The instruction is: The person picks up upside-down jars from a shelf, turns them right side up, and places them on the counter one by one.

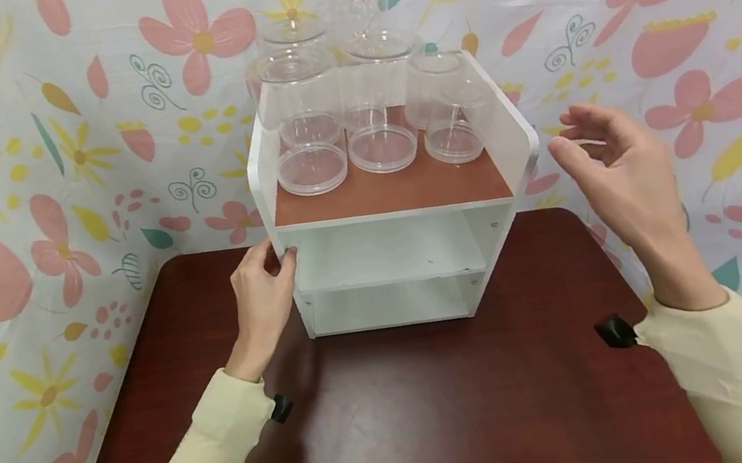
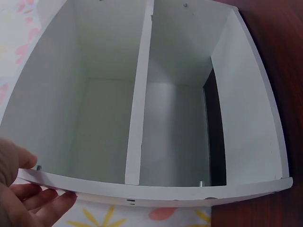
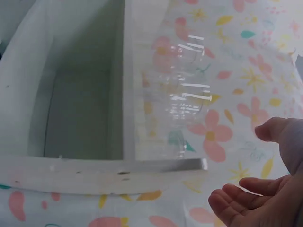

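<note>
A small white two-tier shelf unit (image 1: pixel 385 251) stands on the table, its brown top board (image 1: pixel 387 195) carrying several clear containers. My left hand (image 1: pixel 259 298) grips the unit's left side panel; in the left wrist view the thumb lies on the inner face and the fingers (image 2: pixel 49 205) on the outer one. Off to the right of the unit, my right hand (image 1: pixel 628 178) is raised beside the right side panel (image 1: pixel 508 133), apart from it. Its fingers are loosely bent and hold nothing. The nearest clear containers are a left one (image 1: pixel 313 169), a middle one (image 1: pixel 384 150) and a right one (image 1: pixel 455 144).
The dark red-brown table (image 1: pixel 437 415) reaches under and in front of the unit. Flowered cloth (image 1: pixel 74 149) hangs behind and on both sides. Both compartments, upper (image 2: pixel 106 127) and lower (image 2: pixel 170 132), face the front. A dark strip (image 2: pixel 216 132) shows in the lower one.
</note>
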`<state>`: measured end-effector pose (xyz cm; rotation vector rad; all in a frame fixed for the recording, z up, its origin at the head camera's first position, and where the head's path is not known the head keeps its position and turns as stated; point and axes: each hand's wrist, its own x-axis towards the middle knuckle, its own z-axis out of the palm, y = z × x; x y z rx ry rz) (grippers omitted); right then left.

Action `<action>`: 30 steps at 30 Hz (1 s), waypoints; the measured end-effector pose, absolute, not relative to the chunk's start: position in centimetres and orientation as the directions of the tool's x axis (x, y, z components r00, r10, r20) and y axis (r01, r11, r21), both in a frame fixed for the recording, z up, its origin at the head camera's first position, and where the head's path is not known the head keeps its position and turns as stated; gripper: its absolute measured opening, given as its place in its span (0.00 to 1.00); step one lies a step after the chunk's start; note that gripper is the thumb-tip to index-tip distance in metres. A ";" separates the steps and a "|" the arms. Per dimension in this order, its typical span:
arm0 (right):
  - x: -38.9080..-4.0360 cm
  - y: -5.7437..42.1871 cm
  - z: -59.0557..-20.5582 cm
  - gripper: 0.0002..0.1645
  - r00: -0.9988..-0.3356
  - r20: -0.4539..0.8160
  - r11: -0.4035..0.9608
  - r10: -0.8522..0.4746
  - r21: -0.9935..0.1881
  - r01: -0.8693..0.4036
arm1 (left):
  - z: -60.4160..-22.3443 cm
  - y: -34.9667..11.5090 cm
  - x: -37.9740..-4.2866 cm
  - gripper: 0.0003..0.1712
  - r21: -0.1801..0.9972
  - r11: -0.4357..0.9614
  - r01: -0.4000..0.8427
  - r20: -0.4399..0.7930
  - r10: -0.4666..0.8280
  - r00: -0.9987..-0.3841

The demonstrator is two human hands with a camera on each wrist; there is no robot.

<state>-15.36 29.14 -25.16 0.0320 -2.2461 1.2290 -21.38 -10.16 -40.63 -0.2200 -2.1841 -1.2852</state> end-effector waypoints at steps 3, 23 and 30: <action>-15.9 28.5 -24.4 0.28 -0.833 0.506 0.622 0.223 -0.732 -0.277 | -40.6 -10.1 -21.5 0.15 0.739 0.522 0.426 0.576 -0.161 -0.802; -21.5 25.7 -21.3 0.40 -0.910 0.408 0.768 0.070 -0.604 -0.212 | -40.8 -10.3 -21.6 0.12 0.741 0.525 0.419 0.572 -0.166 -0.803; -24.1 25.1 -21.1 0.23 -0.904 0.428 0.855 -0.004 -0.468 -0.225 | -40.8 -10.2 -21.4 0.12 0.746 0.520 0.415 0.564 -0.164 -0.809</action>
